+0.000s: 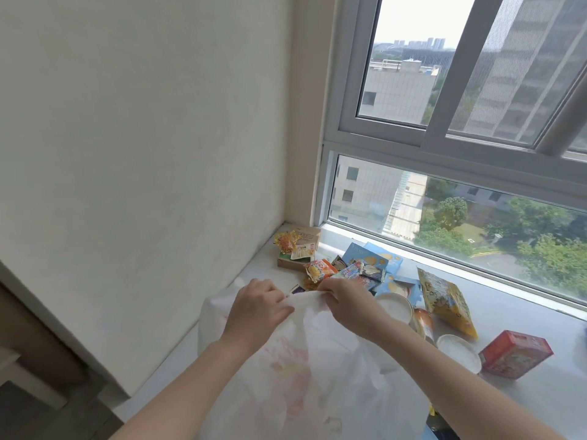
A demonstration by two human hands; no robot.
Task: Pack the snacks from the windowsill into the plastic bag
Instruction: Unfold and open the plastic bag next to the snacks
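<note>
Nearest, the plastic bag point(317, 369) lies on the windowsill point(524, 312); left hand point(259, 308) and right hand point(347, 304) pinch its top edge. Beyond, the snacks point(349, 271) lie unpacked, so packing has seemingly barely begun.

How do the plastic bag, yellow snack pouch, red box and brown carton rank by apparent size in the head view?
1. plastic bag, far the largest, though nearest the camera
2. yellow snack pouch and red box look alike; no ranking
3. brown carton, farthest and partly covered
</note>
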